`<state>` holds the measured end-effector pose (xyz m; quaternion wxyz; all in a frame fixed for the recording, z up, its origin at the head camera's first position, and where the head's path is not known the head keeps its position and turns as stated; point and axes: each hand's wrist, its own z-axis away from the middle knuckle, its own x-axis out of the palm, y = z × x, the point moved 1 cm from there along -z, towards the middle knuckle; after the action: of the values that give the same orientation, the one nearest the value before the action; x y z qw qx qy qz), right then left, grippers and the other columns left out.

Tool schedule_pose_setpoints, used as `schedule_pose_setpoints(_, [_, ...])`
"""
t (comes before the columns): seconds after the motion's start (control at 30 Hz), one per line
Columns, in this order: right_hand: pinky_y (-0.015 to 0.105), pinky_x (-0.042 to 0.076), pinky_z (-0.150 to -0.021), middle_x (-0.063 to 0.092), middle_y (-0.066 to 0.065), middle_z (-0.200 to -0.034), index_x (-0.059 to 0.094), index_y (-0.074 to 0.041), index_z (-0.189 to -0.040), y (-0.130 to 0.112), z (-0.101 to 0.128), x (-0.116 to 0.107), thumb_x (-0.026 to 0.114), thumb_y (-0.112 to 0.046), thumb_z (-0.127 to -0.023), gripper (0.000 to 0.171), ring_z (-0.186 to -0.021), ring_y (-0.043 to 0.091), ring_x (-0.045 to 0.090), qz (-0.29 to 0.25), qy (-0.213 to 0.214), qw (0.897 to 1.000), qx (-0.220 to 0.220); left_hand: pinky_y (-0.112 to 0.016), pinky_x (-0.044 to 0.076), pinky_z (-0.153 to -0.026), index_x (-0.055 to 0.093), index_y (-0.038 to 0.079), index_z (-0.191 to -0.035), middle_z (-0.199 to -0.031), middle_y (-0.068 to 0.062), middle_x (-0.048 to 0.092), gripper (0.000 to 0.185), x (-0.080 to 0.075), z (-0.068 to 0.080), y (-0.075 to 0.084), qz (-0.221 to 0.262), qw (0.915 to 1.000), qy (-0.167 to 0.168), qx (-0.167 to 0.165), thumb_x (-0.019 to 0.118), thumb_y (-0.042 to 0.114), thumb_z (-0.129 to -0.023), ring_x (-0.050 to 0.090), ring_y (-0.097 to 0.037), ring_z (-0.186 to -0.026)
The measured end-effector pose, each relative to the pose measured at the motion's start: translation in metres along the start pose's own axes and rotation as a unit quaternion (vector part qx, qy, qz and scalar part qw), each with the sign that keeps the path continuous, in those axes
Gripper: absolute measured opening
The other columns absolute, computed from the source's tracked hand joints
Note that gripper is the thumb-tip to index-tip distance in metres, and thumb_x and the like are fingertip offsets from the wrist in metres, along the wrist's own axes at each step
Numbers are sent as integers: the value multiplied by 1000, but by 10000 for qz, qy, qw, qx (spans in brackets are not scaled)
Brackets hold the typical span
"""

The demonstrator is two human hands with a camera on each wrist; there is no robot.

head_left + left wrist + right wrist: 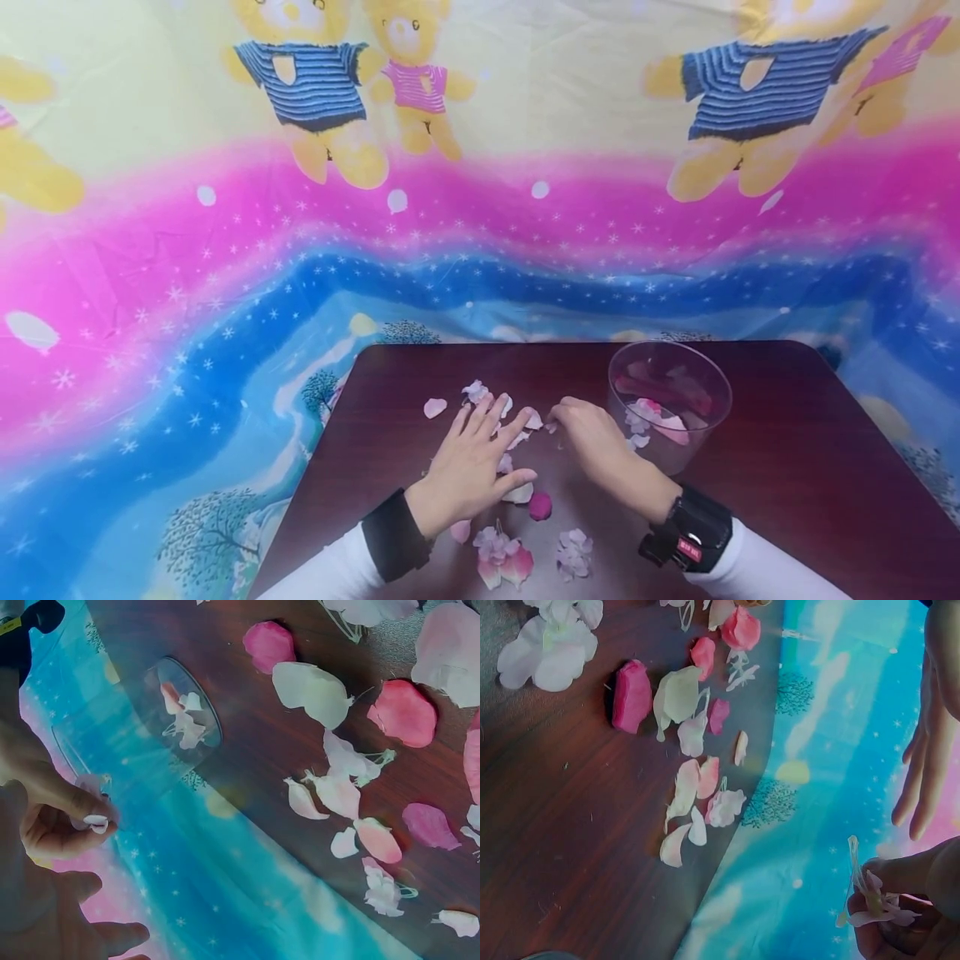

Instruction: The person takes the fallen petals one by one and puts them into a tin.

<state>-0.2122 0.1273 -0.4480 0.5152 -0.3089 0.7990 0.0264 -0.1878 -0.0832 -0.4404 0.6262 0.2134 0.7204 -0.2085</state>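
Pink and white fabric petals lie scattered on a dark wooden table. My left hand rests flat among them, fingers spread and straight, holding nothing. Just to its right, my right hand has its fingers curled. It pinches a small white flower piece with a stem, which the left wrist view also shows between thumb and fingertips as a flower piece. A clear round plastic bowl holding several petals stands right beside the right hand.
Two whole small blossoms lie near the table's front edge between my wrists. A deep pink petal sits below the left thumb. A colourful bear-print cloth hangs behind and left of the table.
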Motion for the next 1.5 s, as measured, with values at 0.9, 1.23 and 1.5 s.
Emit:
schedule_pose_setpoints(0.9, [45,58,-74,70,9,-85,74,-2,-92,39,5,-79,69,6,-87,11,-80,26,70,301,687,9965,358,-50,26,-125,20,39,-162,-168,-5,28,76,-14,-17,46,-181,9967,214,765,37,75,-96,23,-26,-158])
schedule_pose_setpoints(1.23, [51,57,-75,72,13,-87,74,0,-91,56,4,-86,70,7,-86,9,-84,33,71,412,859,9938,579,-49,27,-125,21,38,-161,-168,-5,29,78,-15,-17,51,-231,9962,229,806,40,74,-95,25,-27,-157])
schedule_pose_setpoints(1.5, [57,54,-79,73,21,-96,74,0,-104,94,7,-75,71,-23,-93,26,-91,43,68,999,-277,9864,1274,-52,28,-124,21,37,-161,-168,-6,29,76,-9,-16,51,-101,9961,155,860,37,74,-96,25,-27,-157])
